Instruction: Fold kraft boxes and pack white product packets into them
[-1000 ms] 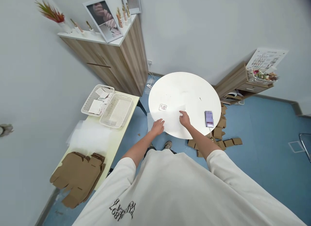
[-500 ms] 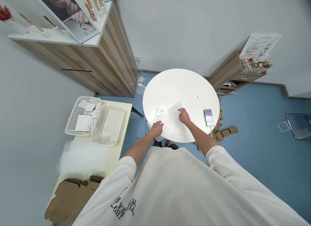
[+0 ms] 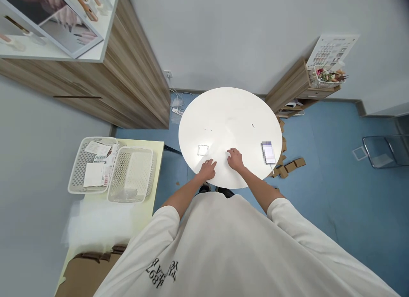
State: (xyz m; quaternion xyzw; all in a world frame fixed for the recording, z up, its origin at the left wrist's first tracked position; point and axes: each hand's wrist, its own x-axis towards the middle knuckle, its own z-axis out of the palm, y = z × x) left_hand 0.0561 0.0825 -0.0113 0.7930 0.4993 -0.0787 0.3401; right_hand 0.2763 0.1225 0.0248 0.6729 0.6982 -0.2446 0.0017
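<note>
A thin, whitish translucent sheet (image 3: 220,151) lies on the white round table, its outline hard to make out against the top. On its lower left rests my left hand (image 3: 207,169), fingers stretched out and lying flat. My right hand (image 3: 235,160) touches the sheet's right side, with the forefinger extended and a gap between it and the thumb. Just beyond my left hand, a small clear packet or card (image 3: 203,150) catches the glare. A phone-like purple and white item (image 3: 268,153), blurred out, lies at the table's right with a cable.
The round table (image 3: 230,105) stands by the wall. On the left side table (image 3: 158,160) are a basket with cards (image 3: 92,165), a second white basket (image 3: 131,174), clear film (image 3: 99,222) and flattened cardboard (image 3: 89,273). Small cardboard boxes (image 3: 290,167) lie on the floor at right.
The sheet, which showed a raised or angled corner near my right hand, now lies flatter. My right hand has come slightly nearer to me and to the left. The view has shifted a little.
</note>
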